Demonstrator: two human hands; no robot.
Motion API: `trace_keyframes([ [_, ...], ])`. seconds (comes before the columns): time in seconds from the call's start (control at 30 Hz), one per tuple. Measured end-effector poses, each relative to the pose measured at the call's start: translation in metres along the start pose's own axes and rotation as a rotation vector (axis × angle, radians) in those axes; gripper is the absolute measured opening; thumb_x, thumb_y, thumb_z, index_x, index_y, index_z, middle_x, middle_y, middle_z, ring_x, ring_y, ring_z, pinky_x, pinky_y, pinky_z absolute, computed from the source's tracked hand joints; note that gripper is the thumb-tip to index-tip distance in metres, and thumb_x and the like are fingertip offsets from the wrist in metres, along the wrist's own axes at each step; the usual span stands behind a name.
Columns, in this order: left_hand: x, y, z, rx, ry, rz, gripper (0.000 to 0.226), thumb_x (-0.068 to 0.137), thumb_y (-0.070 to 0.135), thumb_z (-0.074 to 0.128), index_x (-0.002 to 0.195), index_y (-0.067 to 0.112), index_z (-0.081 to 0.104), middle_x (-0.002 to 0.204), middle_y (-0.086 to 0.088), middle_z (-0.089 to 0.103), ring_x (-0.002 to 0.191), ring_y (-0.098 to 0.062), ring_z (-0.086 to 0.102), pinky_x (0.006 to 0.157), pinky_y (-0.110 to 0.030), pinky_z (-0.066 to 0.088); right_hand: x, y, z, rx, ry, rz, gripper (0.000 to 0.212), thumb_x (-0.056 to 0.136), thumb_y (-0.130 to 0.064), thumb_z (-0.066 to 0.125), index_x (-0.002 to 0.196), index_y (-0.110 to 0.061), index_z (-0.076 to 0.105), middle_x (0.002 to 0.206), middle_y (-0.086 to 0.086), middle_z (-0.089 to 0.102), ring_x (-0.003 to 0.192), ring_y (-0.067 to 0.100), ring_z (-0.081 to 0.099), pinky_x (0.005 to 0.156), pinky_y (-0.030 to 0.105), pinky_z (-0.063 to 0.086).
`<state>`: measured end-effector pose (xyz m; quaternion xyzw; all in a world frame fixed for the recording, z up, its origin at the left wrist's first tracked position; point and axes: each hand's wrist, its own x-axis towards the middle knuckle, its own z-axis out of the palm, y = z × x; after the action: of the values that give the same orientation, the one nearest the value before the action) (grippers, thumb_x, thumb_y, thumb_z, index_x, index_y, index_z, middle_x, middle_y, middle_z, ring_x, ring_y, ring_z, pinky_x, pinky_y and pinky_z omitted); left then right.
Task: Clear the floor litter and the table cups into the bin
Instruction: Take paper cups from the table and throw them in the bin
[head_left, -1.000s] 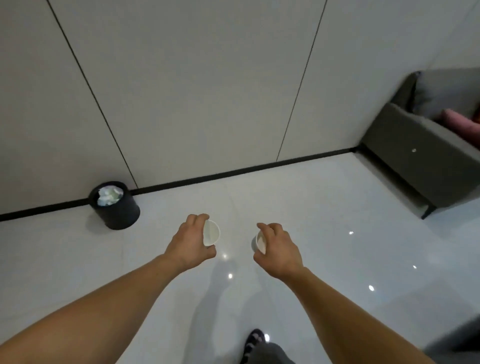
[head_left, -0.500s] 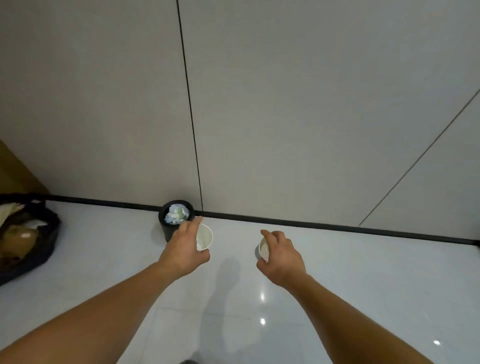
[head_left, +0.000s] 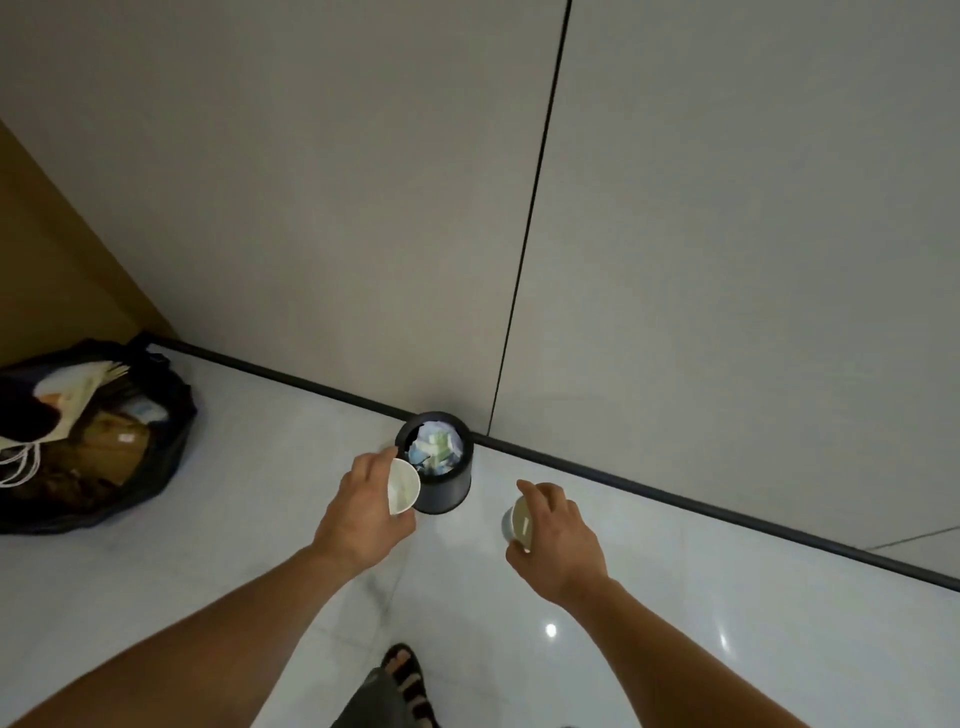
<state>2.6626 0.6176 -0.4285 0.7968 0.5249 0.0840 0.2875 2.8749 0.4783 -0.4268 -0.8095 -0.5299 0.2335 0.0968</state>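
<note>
My left hand (head_left: 361, 506) grips a white paper cup (head_left: 402, 487), its mouth turned to the right, just left of the bin's rim. My right hand (head_left: 553, 535) holds a second paper cup (head_left: 519, 521), its mouth facing left, to the right of the bin and lower in the frame. The small round black bin (head_left: 451, 480) stands on the floor against the wall's dark skirting, between my two hands. Crumpled white and greenish paper (head_left: 436, 451) fills it near to the top.
A black rubbish bag (head_left: 161, 462), open and full of paper and packaging, sits on the floor at the left. A brown panel (head_left: 57, 260) rises behind it. The pale panelled wall (head_left: 675, 260) runs close behind the bin. My sandalled foot (head_left: 405, 680) shows at the bottom.
The view has closed in on the bin, which now sits larger and between my hands. Both hands keep hold of their cups; the left cup now sits at the bin's rim.
</note>
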Motion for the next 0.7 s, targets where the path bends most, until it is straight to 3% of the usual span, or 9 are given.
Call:
trace_keyframes([
  [0.33, 0.165, -0.064, 0.042, 0.052, -0.1, 0.0, 0.085, 0.075, 0.035, 0.076, 0.145, 0.02, 0.03, 0.139, -0.003, 0.038, 0.12, -0.021, 0.043, 0.09, -0.03, 0.045, 0.189, -0.006, 0.065, 0.107, -0.047, 0.069, 0.076, 0.086, -0.041, 0.064, 0.149, -0.031, 0.022, 0.148, -0.005, 0.029, 0.128, 0.019, 0.038, 0.096, 0.029, 0.047],
  [0.57, 0.287, -0.116, 0.145, 0.076, -0.124, 0.003, 0.085, 0.072, 0.033, 0.079, 0.143, 0.018, 0.034, 0.136, -0.004, 0.044, 0.121, -0.021, 0.044, 0.089, -0.028, 0.043, 0.328, 0.038, 0.163, 0.114, -0.092, 0.112, 0.077, 0.085, -0.045, 0.063, 0.148, -0.031, 0.021, 0.145, -0.005, 0.032, 0.125, 0.018, 0.041, 0.094, 0.028, 0.047],
  [0.7, 0.343, -0.15, 0.223, 0.049, -0.145, 0.039, 0.084, 0.074, 0.032, 0.076, 0.144, 0.018, 0.032, 0.14, -0.004, 0.04, 0.126, -0.022, 0.039, 0.098, -0.031, 0.04, 0.389, 0.069, 0.23, 0.064, -0.087, 0.096, 0.076, 0.085, -0.044, 0.065, 0.147, -0.027, 0.026, 0.142, -0.001, 0.038, 0.122, 0.019, 0.045, 0.092, 0.029, 0.048],
])
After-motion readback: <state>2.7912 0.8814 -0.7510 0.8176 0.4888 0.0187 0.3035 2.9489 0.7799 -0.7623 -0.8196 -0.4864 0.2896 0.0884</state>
